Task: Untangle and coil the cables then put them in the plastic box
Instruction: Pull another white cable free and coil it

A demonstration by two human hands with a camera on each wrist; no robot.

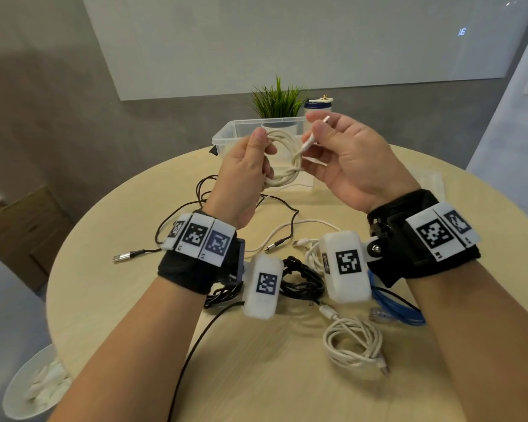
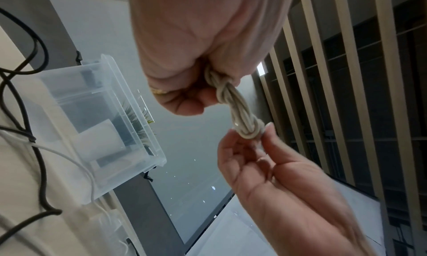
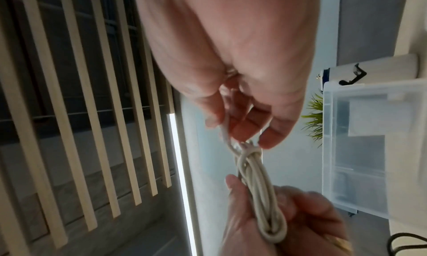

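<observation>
Both hands are raised above the round table [image 1: 177, 354], working one white coil [image 1: 282, 159] between them, in front of the clear plastic box [image 1: 226, 134] at the table's far edge. The left hand [image 1: 241, 175] grips one side of the coil, fingers and thumb curled round its bundled loops. The right hand [image 1: 345, 159] pinches the cable's free end [image 1: 307, 144] between thumb and fingers near the coil's other side, where the strand wraps round the loops; from the right wrist view the wrap looks like a knot, though blur makes that uncertain. On the table beneath the hands lie a loose black cable [image 1: 226, 205] with a silver plug, a white cable [image 1: 299, 223], a bundled black cable [image 1: 302, 278], a blue cable [image 1: 393, 306] and another white coil [image 1: 352, 345] nearest the person. Behind the box stand a green plant [image 1: 276, 99] and a small white container [image 1: 317, 106].
</observation>
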